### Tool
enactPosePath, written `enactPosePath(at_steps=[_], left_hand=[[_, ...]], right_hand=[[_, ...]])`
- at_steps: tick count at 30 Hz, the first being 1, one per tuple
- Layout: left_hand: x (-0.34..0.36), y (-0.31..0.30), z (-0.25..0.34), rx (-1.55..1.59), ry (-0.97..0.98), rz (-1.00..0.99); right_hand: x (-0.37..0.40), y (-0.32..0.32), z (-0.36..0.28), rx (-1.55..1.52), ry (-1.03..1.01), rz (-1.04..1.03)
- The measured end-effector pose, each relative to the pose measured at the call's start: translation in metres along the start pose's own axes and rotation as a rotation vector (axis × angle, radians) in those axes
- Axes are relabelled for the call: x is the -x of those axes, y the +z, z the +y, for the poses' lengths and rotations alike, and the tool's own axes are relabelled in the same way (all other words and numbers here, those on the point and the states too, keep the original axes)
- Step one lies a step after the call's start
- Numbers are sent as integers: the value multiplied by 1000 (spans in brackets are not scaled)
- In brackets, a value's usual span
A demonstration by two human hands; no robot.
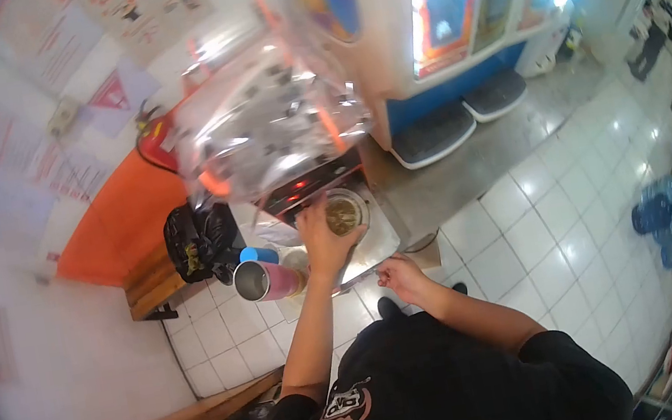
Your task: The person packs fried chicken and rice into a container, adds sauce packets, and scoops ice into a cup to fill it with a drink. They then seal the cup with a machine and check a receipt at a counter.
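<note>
My left hand is wrapped round a round, clear container with greenish-brown contents, on a metal-topped machine that shows a red lit display. At the machine's near right edge is my right hand, its fingers curled together; whatever they may hold is too small to make out. Left of my left hand stand a pink tumbler with an open top and something blue. Behind the machine rises a bulky shape wrapped in clear plastic.
A black plastic bag lies on a wooden bench at the left, below a fire extinguisher. A large dispenser with lit panels stands behind right. Blue water bottles and a distant person are at the far right.
</note>
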State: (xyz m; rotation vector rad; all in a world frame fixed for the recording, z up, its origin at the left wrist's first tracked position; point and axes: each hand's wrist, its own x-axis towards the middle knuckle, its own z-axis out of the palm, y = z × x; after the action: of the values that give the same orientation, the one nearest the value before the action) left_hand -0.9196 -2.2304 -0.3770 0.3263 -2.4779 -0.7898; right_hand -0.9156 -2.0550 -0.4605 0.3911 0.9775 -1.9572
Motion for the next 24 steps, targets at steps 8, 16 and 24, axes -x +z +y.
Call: enactPosePath(at_steps=[8,16,24], left_hand=[[8,17,-15,-188,38,-249],[14,30,-7,-332,-64,-407],[24,25,17,-338,18,-275]], right_hand=[[-9,-6,12,-82,-24,-120],[-23,-27,33,-287,30,-311],[-17,-45,9,-89,-127,-445]])
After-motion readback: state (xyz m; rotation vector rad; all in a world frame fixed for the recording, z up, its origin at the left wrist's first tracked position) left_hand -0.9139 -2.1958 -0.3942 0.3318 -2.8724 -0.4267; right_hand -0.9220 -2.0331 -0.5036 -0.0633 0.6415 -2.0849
